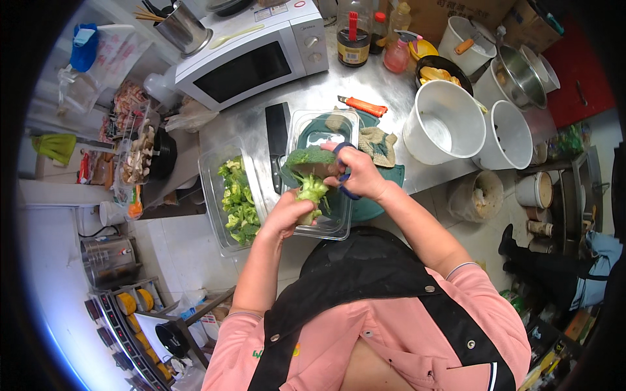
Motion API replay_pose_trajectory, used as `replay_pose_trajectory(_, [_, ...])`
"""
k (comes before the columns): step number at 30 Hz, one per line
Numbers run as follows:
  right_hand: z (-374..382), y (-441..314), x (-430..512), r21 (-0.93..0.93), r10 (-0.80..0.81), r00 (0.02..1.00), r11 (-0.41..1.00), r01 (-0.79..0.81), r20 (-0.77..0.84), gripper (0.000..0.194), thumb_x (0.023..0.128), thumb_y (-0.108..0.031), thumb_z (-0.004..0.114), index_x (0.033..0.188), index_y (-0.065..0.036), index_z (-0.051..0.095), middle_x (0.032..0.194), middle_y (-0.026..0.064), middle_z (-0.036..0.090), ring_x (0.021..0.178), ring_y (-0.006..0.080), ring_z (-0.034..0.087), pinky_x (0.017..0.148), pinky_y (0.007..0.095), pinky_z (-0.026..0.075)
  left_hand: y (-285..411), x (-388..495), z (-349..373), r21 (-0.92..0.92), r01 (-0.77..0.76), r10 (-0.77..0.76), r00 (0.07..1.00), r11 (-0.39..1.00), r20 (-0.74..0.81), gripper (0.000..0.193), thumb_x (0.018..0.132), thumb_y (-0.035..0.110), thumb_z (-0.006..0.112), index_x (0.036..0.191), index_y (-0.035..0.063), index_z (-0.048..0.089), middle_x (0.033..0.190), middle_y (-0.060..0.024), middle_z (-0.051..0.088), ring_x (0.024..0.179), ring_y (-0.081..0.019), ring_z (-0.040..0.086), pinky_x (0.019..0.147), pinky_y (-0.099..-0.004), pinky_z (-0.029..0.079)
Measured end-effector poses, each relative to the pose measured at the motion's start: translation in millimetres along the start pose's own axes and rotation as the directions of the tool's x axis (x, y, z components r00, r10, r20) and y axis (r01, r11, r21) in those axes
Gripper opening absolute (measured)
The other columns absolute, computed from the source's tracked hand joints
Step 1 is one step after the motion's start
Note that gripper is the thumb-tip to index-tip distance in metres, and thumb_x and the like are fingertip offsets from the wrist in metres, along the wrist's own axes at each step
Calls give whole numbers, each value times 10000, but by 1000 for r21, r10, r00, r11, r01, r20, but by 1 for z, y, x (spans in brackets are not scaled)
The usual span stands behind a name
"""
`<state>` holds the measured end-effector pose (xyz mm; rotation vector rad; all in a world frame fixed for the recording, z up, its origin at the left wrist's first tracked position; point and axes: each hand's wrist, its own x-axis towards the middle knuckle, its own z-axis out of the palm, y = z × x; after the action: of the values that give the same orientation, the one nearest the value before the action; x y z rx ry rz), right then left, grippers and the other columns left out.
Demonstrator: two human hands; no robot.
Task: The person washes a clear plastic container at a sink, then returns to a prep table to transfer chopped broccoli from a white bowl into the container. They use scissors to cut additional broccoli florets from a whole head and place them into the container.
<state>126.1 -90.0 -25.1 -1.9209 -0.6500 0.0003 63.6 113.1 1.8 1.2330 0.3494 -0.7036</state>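
Observation:
My left hand [288,212] grips a head of broccoli [311,157] by its thick pale stalk. The crown points away from me, above a clear plastic container [337,233]. In my right hand [362,171] are scissors with dark blue handles [348,191], fingers through the loops. Their blades are hidden at the broccoli. To the left, a second clear container [211,195] holds cut broccoli florets [239,200]. Between the two containers lies a knife with a broad dark blade [277,128]. A green cutting board [391,178] shows under the right container.
A white microwave [249,54] stands at the back of the steel table [313,93]. An orange box cutter [363,105] and a tan cloth [381,146] lie beyond my right hand. White buckets [442,124] crowd the right side. Another person [557,269] is at far right.

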Motion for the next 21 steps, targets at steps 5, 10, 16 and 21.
replay_pose_trajectory(5, [12,-3,-1,-249,-312,938,930,269,-152,410,572,-17,642,970,16,548,1047,139,590,850,328,580,730,384,478,-13,-3,7,-42,-51,45,990,998,-133,246,733,0,587,974,-49,577,812,-80,597,586,-134,571,470,-272,509])
replay_pose_trajectory(10, [19,-3,-4,-326,-434,876,876,355,-211,410,604,-86,694,962,33,533,1033,194,578,913,379,579,798,418,477,-19,-5,5,-9,-105,103,988,994,-113,221,778,72,620,960,-44,570,785,-85,595,572,-135,572,481,-263,516])
replay_pose_trajectory(16, [21,-9,-2,-366,-503,819,843,394,-275,402,578,-69,719,920,32,532,1001,194,580,871,369,579,755,426,476,-20,4,18,-198,-151,113,975,968,-193,289,818,119,598,1023,-71,527,794,-109,599,615,-172,597,475,-274,506])
replay_pose_trajectory(21, [12,-13,-9,-40,118,884,987,-153,-452,400,591,-89,798,919,-9,585,788,57,567,673,168,536,614,280,447,-16,3,14,-206,-151,106,971,967,-213,336,749,72,584,1052,-38,491,860,-86,558,677,-171,568,517,-289,510])
